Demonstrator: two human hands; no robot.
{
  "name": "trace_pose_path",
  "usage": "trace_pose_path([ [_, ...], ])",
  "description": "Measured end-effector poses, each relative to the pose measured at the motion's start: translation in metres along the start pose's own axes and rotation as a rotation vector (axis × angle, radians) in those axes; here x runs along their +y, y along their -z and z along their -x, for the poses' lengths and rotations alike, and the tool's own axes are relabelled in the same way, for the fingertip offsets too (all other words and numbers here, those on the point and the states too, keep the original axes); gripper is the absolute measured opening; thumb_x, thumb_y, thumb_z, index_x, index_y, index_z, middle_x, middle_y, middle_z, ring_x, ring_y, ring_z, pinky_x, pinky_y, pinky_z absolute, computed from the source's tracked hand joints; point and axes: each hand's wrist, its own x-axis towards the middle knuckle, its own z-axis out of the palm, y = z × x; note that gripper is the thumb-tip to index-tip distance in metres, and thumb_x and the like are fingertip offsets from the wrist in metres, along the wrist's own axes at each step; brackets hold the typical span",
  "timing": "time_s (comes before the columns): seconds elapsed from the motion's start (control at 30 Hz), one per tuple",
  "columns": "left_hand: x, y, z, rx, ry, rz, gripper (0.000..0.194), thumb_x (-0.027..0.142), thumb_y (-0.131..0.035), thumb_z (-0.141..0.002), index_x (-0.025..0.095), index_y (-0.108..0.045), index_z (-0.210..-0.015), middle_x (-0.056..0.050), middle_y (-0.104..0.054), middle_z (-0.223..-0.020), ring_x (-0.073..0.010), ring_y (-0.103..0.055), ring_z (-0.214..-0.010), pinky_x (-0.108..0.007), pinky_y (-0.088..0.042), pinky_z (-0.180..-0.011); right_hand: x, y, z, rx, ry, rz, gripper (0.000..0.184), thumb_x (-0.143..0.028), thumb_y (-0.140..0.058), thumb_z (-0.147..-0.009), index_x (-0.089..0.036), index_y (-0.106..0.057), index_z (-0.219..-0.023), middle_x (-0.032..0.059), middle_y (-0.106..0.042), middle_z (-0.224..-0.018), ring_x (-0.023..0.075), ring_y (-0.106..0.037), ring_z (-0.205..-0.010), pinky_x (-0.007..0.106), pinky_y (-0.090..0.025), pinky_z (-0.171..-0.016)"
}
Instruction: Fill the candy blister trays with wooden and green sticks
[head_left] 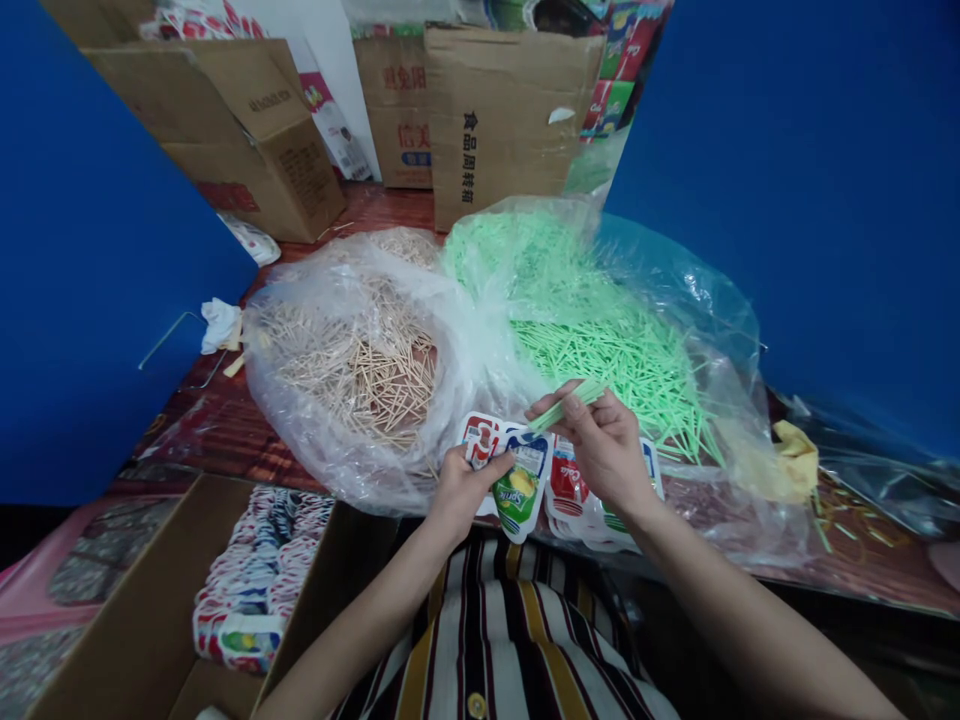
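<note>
Right grip (pixel 606 440) pinching green sticks (pixel 561 409), left grip (pixel 465 492) holding packets (pixel 520 488), reddish table (pixel 373 206), blue walls (pixel 825 200)

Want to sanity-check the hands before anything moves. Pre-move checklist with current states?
1. Left hand has the Sprite packet: ok, thumb on its front.
2. Right hand has green sticks: ok, a small bundle, fingers closed around it.
3. Stick tips clear of the packet: cannot tell; they point at its top edge, contact unclear.
4. Number of sticks in the grip: cannot tell; they overlap.
5. Green pile within reach: looks ok, just beyond the right hand.
6. Carton at the left open: ok, packed rows visible inside.
</note>
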Motion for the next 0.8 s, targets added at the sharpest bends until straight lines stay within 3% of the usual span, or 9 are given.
trace_pose_path([
  [0.33, -0.004, 0.000, -0.001, 0.025, 0.014, 0.033, 0.030, 0.027, -0.081, -0.060, 0.013, -0.071, -0.085, -0.004, -0.074, -0.078, -0.0183, -0.068, -0.069, -0.030, -0.055, -0.068, -0.007, 0.002, 0.000, -0.122, 0.050, 0.290, 0.016, -0.032, -0.056, -0.089, -0.018, -0.065, -0.089, 0.0046, -0.070, -0.088, 0.0157, -0.062, -0.077, 0.031, -0.049, -0.077],
  [0.63, -0.009, 0.003, -0.004, 0.012, -0.050, -0.039, 0.026, 0.030, -0.079, -0.064, 0.014, -0.071, -0.083, -0.004, -0.074, -0.082, -0.0171, -0.067, -0.072, -0.029, -0.053, -0.072, 0.001, 0.005, 0.000, -0.215, -0.053, 0.316, 0.023, -0.038, -0.063, -0.083, -0.019, -0.068, -0.095, 0.0061, -0.070, -0.101, 0.0187, -0.064, -0.093, 0.034, -0.049, -0.087],
  [0.8, -0.010, 0.005, -0.007, 0.024, -0.087, -0.094, 0.026, 0.031, -0.077, -0.065, 0.014, -0.071, -0.084, -0.003, -0.074, -0.082, -0.0162, -0.066, -0.072, -0.027, -0.052, -0.071, 0.004, 0.000, 0.001, -0.194, -0.062, 0.200, 0.030, -0.034, -0.063, -0.084, -0.023, -0.057, -0.111, 0.0065, -0.066, -0.113, 0.0178, -0.065, -0.094, 0.036, -0.050, -0.086],
])
